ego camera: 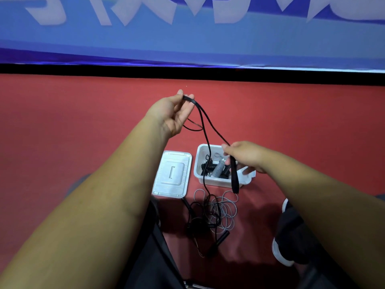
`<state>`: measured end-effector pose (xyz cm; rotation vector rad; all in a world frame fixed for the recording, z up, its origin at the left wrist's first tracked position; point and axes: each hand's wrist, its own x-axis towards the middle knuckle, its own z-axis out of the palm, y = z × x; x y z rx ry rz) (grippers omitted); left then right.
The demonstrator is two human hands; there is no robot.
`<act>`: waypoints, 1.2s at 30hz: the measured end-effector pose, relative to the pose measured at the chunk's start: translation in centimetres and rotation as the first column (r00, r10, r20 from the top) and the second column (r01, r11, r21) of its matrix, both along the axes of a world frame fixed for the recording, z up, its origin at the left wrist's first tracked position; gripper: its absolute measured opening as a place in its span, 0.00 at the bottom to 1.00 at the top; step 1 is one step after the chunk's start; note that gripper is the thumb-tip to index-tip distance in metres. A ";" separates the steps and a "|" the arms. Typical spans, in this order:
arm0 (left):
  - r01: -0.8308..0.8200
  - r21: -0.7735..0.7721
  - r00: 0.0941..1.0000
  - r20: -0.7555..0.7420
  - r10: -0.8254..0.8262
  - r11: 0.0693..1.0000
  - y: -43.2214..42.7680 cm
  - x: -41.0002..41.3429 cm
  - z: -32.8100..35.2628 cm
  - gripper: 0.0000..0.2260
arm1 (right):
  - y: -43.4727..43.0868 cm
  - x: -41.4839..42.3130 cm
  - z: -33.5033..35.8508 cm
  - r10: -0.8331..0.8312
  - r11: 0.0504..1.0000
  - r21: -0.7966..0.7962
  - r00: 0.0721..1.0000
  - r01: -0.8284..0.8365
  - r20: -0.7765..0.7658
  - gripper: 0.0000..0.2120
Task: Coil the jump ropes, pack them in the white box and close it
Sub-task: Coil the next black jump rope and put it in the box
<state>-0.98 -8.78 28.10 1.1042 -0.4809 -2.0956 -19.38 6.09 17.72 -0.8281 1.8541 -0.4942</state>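
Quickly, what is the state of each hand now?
Left hand: pinches the thin black jump rope cord.
Right hand: grips that rope's black handle.

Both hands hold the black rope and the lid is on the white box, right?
No. The head view shows the lid on the floor beside the open white box. The left hand and right hand do hold the black rope.

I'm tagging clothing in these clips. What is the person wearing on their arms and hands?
The left arm and right arm are bare to the frame's edge, with no sleeves in view. The left hand and right hand have no gloves, and no watch, bracelet or ring is visible, though a thin ring would be hard to spot.
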 end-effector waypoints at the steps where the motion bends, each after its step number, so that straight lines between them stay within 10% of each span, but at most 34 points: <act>1: -0.010 -0.016 0.999 0.040 0.011 1.000 -0.3 0.0 -0.3 0.04 | 0.1 0.0 -0.2 -0.103 0.994 0.025 0.993 0.102 0.062 0.23; 8: 0.315 -0.196 0.653 0.755 -0.062 0.929 -0.9 -0.2 -2.5 0.07 | -0.4 -2.5 0.0 -0.701 0.700 0.220 0.592 0.680 0.399 0.15; 10: 0.291 -0.176 0.711 0.697 -0.090 0.940 -0.4 -0.3 -2.9 0.05 | -0.4 -3.3 0.5 -0.706 0.679 0.191 0.558 0.709 0.437 0.11; 18: 0.148 -0.076 0.972 0.198 -0.131 0.986 -0.5 -1.6 -1.8 0.03 | 0.4 -0.4 2.5 -0.252 0.953 -0.091 0.920 0.290 0.301 0.08; 27: -0.065 0.042 0.998 -0.012 0.066 0.997 -1.5 -1.4 -1.9 0.04 | 0.4 1.4 2.5 -0.028 0.980 -0.168 0.913 0.105 0.408 0.19; 36: 0.041 0.074 0.998 -0.044 -0.038 0.996 -0.9 -2.0 -2.0 0.05 | -1.1 2.2 1.5 -0.297 0.870 -0.326 0.921 0.370 0.252 0.17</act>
